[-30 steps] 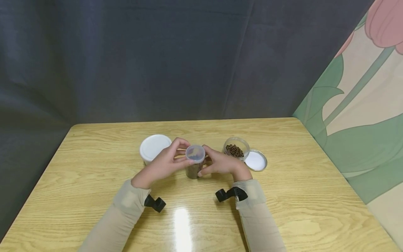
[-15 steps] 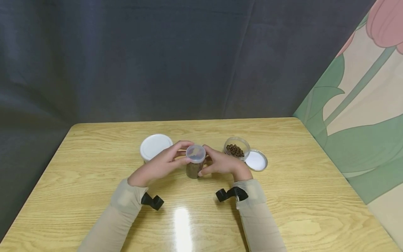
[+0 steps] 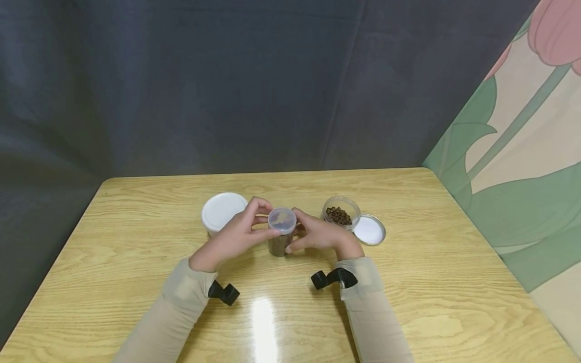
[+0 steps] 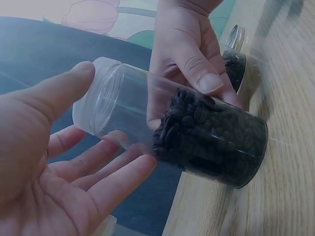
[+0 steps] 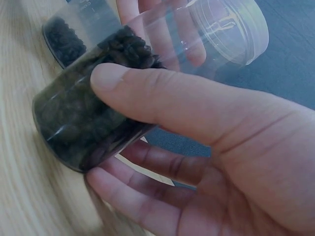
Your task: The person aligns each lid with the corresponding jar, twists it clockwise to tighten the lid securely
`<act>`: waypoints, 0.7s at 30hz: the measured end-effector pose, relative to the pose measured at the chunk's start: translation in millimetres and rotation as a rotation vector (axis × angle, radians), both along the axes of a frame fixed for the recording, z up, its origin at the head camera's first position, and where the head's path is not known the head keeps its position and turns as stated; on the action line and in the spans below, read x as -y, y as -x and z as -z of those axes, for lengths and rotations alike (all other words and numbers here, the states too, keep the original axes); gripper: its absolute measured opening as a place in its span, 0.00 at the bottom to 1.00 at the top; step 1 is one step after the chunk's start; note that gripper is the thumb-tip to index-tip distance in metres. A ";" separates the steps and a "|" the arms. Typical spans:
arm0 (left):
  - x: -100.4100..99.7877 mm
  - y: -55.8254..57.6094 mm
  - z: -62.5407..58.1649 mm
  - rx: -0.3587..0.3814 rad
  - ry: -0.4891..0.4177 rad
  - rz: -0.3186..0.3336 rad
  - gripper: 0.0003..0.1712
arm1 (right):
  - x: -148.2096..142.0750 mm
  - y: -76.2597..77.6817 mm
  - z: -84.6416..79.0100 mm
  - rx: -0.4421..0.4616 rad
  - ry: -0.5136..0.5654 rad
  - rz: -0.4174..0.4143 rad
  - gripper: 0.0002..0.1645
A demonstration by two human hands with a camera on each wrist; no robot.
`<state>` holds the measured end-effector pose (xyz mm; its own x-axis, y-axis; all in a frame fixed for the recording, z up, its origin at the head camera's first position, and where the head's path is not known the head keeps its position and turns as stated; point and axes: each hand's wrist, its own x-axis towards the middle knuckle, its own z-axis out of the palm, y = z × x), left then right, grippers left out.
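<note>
At the left of the pale wood-grain table (image 3: 113, 237) we see a round tub with a flat white lid (image 3: 223, 210), standing just beyond our left hand (image 3: 236, 233).

Between our hands, near the middle of the tabletop, a clear plastic cylindrical jar (image 3: 279, 247) stands upright, filled roughly halfway with dark beans (image 4: 211, 132). Its translucent round cap (image 3: 282, 219) sits on the mouth; whether it is fully fastened we cannot tell.

Our left hand pinches that cap, thumb on the near side of its rim and fingers curled about the far side. Our right hand (image 3: 321, 234) clasps the jar's lower body, thumb in front and fingers behind.

Beyond the right hand is a shallow clear round dish (image 3: 352, 210), uncovered, with small brown pellets (image 3: 338, 217) in it. At the far right, just beside the dish, a white disc lid with a metallic rim (image 3: 369, 231) lies flat.

We judge the step in hand to be working the jar's cap, though loosening or tightening we cannot say. The next move seems to call for a firm right grip on the body while the left fingers twist or lift evenly.
</note>
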<state>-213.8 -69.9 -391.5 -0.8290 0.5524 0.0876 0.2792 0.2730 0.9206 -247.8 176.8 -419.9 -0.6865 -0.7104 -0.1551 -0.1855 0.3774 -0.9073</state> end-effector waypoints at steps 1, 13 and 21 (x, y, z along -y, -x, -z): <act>0.2 0.0 -0.3 -0.004 0.007 0.001 0.26 | 0.0 -0.1 -0.1 0.003 -0.001 0.002 0.42; 6.3 4.2 0.0 -0.018 0.019 0.088 0.27 | 0.4 -1.5 -2.9 0.017 0.010 -0.005 0.42; 7.3 4.5 0.5 0.042 -0.007 0.118 0.31 | 1.1 -2.1 -5.0 0.022 0.006 -0.003 0.41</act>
